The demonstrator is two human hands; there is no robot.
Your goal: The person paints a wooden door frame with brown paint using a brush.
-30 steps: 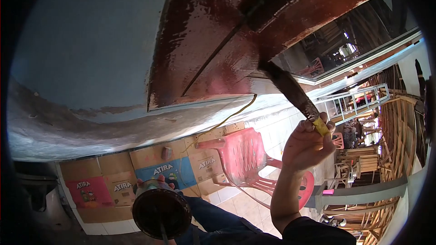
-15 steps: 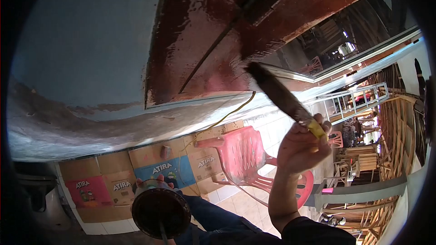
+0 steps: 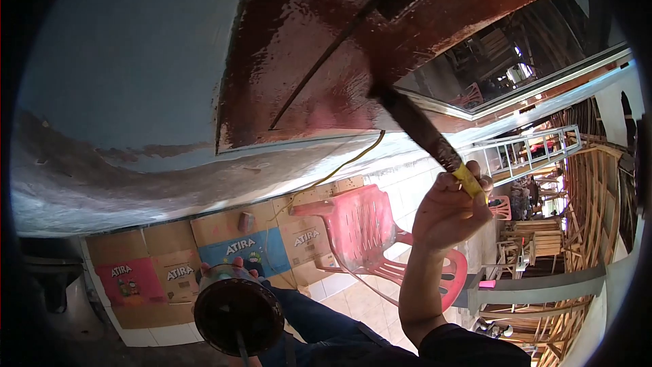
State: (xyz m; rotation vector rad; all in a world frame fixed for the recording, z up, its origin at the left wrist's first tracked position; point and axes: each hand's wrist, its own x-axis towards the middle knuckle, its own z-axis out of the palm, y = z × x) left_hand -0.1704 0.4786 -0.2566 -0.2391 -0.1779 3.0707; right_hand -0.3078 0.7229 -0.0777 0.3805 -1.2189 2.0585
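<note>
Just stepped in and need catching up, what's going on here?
A person is painting. Their right hand grips a brush by its yellow handle, bristles up against a glossy, wet-looking red-brown panel set in a blue wall. Their left hand holds a paint can low down. A pink chair and cardboard boxes sit behind.

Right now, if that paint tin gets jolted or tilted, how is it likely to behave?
The paint tin has no lid and its inside looks wet and dark, so tilting would probably spill it. Its rim looks paint-coated, so it may be slippery. It is round, so it could roll if the left hand drops it.
</note>
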